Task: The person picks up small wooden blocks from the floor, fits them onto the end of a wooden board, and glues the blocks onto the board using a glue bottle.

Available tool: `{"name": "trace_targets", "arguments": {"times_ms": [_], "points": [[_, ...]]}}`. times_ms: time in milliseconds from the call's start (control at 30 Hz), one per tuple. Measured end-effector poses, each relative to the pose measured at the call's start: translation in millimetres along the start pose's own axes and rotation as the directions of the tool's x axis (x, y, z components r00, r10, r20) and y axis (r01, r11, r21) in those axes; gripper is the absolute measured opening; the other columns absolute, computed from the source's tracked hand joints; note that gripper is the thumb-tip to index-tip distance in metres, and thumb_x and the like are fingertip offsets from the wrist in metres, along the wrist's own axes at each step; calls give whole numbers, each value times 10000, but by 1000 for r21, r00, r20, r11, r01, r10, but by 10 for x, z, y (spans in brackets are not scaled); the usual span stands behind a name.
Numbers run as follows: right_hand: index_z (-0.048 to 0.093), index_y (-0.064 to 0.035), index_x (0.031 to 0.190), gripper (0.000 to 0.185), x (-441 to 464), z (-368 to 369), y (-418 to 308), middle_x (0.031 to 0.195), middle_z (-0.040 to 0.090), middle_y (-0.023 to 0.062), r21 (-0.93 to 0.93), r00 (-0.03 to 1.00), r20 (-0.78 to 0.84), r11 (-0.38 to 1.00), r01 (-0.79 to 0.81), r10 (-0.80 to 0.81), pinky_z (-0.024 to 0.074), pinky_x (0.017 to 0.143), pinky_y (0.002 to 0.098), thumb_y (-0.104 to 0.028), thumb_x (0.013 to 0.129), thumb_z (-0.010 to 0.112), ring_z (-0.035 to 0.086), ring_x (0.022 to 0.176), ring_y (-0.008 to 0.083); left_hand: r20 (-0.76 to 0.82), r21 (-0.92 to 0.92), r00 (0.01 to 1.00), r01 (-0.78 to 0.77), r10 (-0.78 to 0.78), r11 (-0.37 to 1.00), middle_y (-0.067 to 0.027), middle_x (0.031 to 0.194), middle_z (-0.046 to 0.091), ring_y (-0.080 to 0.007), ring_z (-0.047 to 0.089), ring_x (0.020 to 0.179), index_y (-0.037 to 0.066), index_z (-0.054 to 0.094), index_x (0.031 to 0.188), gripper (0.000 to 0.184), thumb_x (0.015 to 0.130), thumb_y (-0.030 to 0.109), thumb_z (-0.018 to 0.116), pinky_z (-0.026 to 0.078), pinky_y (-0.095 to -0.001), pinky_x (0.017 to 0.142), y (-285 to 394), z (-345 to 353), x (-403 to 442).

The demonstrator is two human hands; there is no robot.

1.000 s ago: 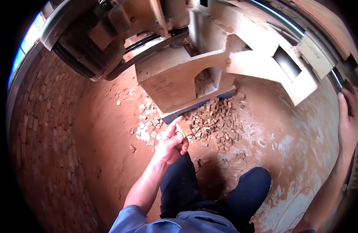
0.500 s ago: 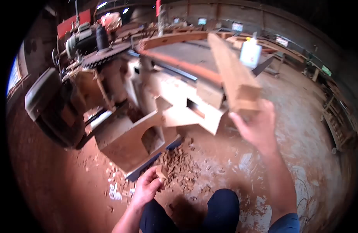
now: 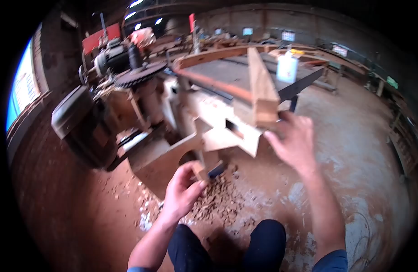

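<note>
A small wooden block (image 3: 200,172) is pinched between the thumb and fingers of my left hand (image 3: 184,190), in front of the machine's box-shaped base. My right hand (image 3: 296,140) is at the near end of a long squared wooden beam (image 3: 264,86), its thumb under the end and its fingers at the right side. The beam points away from me over the flat machine table (image 3: 213,68), beside the dark blade-like plate on the right. Whether the table carries the beam's weight I cannot tell.
A large toothed saw blade (image 3: 138,75) and motors (image 3: 84,127) stand at the left. Many wood offcuts (image 3: 220,197) lie on the floor by the machine base (image 3: 161,163). A white bottle (image 3: 287,68) stands behind the beam. Timber racks (image 3: 406,140) line the right side.
My left hand has risen with the small block towards the machine. The beam's near end has shifted left and looks lower against the table, and my right hand has moved with it. My view has shifted slightly.
</note>
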State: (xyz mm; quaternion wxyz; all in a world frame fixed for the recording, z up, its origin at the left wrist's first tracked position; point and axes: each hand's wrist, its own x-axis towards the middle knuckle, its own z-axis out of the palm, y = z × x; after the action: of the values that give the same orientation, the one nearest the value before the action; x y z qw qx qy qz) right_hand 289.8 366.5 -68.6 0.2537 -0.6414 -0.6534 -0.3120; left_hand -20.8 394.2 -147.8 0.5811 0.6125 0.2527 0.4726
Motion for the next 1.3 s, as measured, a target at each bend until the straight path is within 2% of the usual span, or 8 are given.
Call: {"name": "trace_targets", "arguments": {"times_ms": [133,233,500,833,1033,1167,1267,1300], "points": [[753,-71,907,310,10,-117,-14,1101,677,127,90,989,-147,995,37,-24,437,919,431,-365,814,779,635,990,282,-21,-8,997,-73,73,997,-96,1164,666,-103,623,684,139,367,1533,686,939,135,710,508,-215,561,114,154,8],[747,-48,893,312,13,-71,24,1077,683,131,101,980,-197,993,62,-41,439,902,432,-336,782,795,635,972,300,12,-62,1000,-2,2,998,-113,1138,683,-106,619,656,140,367,1535,684,944,166,710,499,-219,545,163,180,3],[763,-39,930,354,-9,-66,49,1116,689,161,121,986,-167,992,38,-18,424,947,432,-370,803,769,627,1044,310,68,-471,990,138,-119,871,-235,1181,665,-189,610,564,92,387,1514,684,915,186,704,472,-272,459,191,177,41],[763,-37,926,343,-14,-131,32,1108,688,169,159,991,-137,987,18,4,436,948,430,-358,804,769,633,1051,303,265,-666,964,195,-16,720,-266,1276,612,-216,613,561,65,408,1496,653,919,193,684,481,-281,452,117,97,102],[766,-39,916,336,-7,-145,29,1078,692,163,153,991,-130,988,18,2,444,938,424,-357,811,772,637,1027,298,204,-590,978,157,-42,792,-254,1264,626,-224,632,582,69,409,1495,655,912,172,690,486,-276,469,157,139,94],[771,-43,922,339,-15,-143,47,1085,693,160,149,993,-120,989,22,-4,443,946,426,-365,816,772,637,1025,288,117,-455,989,138,-95,880,-196,1233,654,-247,696,736,94,394,1498,668,914,150,713,537,-291,532,193,186,81],[772,-43,924,340,-25,-135,56,1085,691,159,158,992,-124,987,27,-8,436,954,428,-366,817,771,635,1026,286,65,-318,997,67,-48,946,-150,1200,664,-266,718,942,94,403,1506,650,925,83,695,575,-298,622,258,237,97],[772,-44,924,339,-30,-135,58,1080,690,156,152,992,-129,988,31,-12,436,954,427,-366,817,770,634,1024,285,38,-304,999,46,-36,952,-168,1213,659,-272,718,935,95,414,1501,651,915,67,697,582,-302,623,268,244,106]]}}
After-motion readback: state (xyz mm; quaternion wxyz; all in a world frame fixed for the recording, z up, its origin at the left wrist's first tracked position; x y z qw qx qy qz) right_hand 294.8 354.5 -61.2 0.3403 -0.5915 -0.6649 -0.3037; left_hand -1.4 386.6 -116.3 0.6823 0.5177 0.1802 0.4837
